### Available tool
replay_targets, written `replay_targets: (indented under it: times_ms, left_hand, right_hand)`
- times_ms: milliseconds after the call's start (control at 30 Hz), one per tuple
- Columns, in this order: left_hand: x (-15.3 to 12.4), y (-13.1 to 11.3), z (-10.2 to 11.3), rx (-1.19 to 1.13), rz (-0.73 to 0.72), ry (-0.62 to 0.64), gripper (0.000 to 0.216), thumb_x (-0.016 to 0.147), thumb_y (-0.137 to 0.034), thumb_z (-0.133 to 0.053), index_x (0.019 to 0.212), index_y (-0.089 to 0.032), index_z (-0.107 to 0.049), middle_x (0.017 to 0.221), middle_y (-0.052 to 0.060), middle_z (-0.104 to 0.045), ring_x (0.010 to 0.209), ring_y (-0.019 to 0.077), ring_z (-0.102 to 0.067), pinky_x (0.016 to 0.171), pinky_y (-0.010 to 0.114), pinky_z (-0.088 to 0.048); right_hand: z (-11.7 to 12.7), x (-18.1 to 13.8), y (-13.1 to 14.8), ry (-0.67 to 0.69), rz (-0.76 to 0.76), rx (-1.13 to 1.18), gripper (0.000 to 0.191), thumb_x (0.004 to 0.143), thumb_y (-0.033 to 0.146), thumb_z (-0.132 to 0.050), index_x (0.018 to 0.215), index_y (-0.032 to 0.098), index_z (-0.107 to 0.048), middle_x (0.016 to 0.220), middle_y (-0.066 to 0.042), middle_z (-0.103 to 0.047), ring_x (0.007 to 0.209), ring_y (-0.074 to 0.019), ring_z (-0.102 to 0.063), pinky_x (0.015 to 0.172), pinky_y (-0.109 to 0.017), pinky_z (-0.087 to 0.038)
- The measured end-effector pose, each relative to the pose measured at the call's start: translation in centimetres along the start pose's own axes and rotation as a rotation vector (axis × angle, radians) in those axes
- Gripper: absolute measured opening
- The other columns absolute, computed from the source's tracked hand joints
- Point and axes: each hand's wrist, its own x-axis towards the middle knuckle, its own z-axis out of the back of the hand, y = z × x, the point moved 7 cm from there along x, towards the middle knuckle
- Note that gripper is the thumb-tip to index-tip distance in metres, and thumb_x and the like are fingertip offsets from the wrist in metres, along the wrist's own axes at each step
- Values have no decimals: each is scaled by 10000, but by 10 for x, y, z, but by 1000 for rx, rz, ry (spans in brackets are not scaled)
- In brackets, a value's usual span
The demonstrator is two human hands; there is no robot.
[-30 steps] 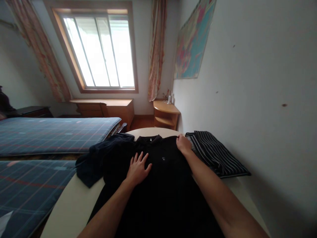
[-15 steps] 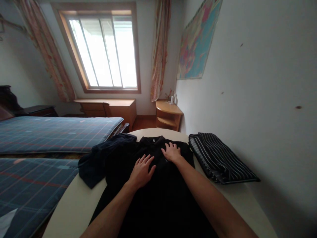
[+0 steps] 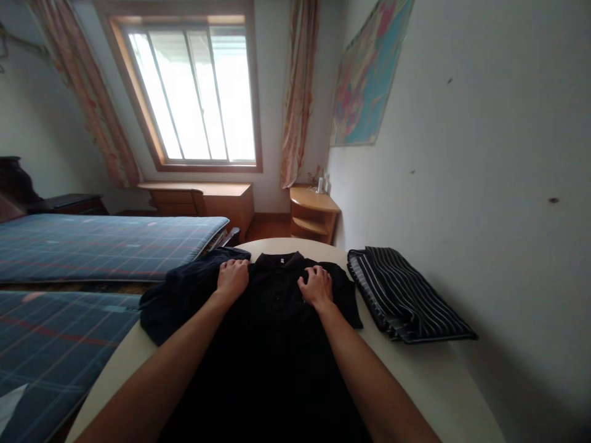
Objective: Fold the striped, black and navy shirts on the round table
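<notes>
From the head view we look down at a black shirt [image 3: 277, 344] spread front-up on a round pale bench [image 3: 415, 375], its collar pointing away from us toward the window [image 3: 194, 92]. Our left hand [image 3: 233, 275] sits at the shirt's left shoulder, and its grip is clenched, knuckles up, with the fingers curled into the cloth there. Our right hand [image 3: 316, 285] lies palm-down on the chest just right of the collar. Its grip is released, the fingers bent a little and pressing on the fabric without holding anything. Both forearms reach over the lower body of the shirt.

Just left of the shirt, touching its sleeve, we see a crumpled dark blue garment [image 3: 175, 298] that hangs partly over the bench edge. To the right, near the shirt but apart from it, a folded striped garment [image 3: 406, 295] lies on the bench beside the wall. Further left stand two beds with blue plaid covers [image 3: 92, 246]. A corner shelf [image 3: 314, 215] stands beyond the bench, and a coloured map [image 3: 364, 80] hangs on the wall above it
</notes>
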Motion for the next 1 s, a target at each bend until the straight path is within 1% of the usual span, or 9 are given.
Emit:
replay_targets:
  times_ms: [100, 167, 267, 433, 600, 667, 800, 933, 1000]
  left_hand:
    - [16, 11, -2, 24, 15, 45, 373, 919, -232, -435, 1240, -150, -606, 1155, 159, -679, 1107, 326, -587, 949, 462, -393]
    - [22, 13, -5, 38, 11, 76, 345, 896, -253, -479, 1188, -147, -628, 1158, 165, -675, 1110, 337, -582, 929, 456, -398]
    - [25, 12, -9, 53, -9, 123, 289, 899, -237, -463, 1085, -152, -667, 1119, 162, -687, 1116, 324, -580, 936, 440, -389]
    - [25, 14, -7, 80, 0, 157, 338, 883, -204, -464, 1167, -120, -627, 1219, 193, -637, 1126, 331, -587, 928, 436, -399]
    - [29, 18, -5, 81, 9, 162, 330, 888, -192, -458, 1170, -111, -610, 1140, 187, -673, 1077, 313, -623, 937, 430, -392]
    - [30, 21, -5, 82, 20, 149, 326, 897, -204, -448, 1163, -109, -612, 1118, 191, -678, 1086, 314, -618, 944, 432, -386]
    - [33, 26, -5, 86, 47, 132, 337, 898, -243, -448, 1145, -93, -624, 1210, 225, -628, 1144, 339, -583, 928, 433, -399]
    - [37, 29, -9, 60, 28, 165, 300, 913, -217, -421, 1100, -121, -635, 1101, 179, -682, 1061, 300, -631, 916, 415, -409]
    - [40, 31, -6, 43, 22, 156, 305, 933, -202, -385, 1120, -144, -618, 1084, 153, -689, 1023, 272, -648, 906, 393, -416]
  right_hand:
    - [1, -1, 2, -6, -2, -4, 459, 883, 404, -492, 1249, 174, -649, 1306, -149, -548, 1223, -277, -470, 1115, -411, -262]
    - [-1, 0, 1, 15, -9, -17, 503, 893, 425, -477, 1307, 176, -619, 1372, -147, -515, 1279, -286, -427, 1141, -431, -215]
    - [-10, 3, -1, 80, -14, -40, 564, 915, 470, -440, 1397, 197, -546, 1489, -122, -430, 1377, -297, -326, 1166, -482, -139]
    - [-22, 11, -4, 177, 9, -85, 613, 935, 509, -387, 1477, 228, -447, 1576, -88, -322, 1443, -300, -230, 1170, -522, -86]
    - [-27, 20, -5, 222, 26, -96, 621, 945, 519, -378, 1503, 248, -403, 1601, -63, -278, 1469, -279, -191, 1176, -515, -76]
    - [-26, 22, -6, 215, 22, -89, 614, 943, 511, -396, 1493, 240, -419, 1597, -63, -289, 1467, -274, -198, 1179, -502, -82]
    - [-19, 22, -5, 154, 30, -47, 564, 930, 476, -442, 1428, 219, -505, 1547, -81, -379, 1427, -268, -275, 1175, -469, -126]
    - [-8, 18, -3, 55, 49, -17, 492, 905, 449, -490, 1317, 208, -606, 1434, -116, -487, 1329, -257, -394, 1149, -412, -204]
    - [-6, 17, -3, 36, 46, -19, 483, 897, 454, -501, 1296, 213, -626, 1398, -120, -510, 1295, -260, -424, 1139, -407, -224]
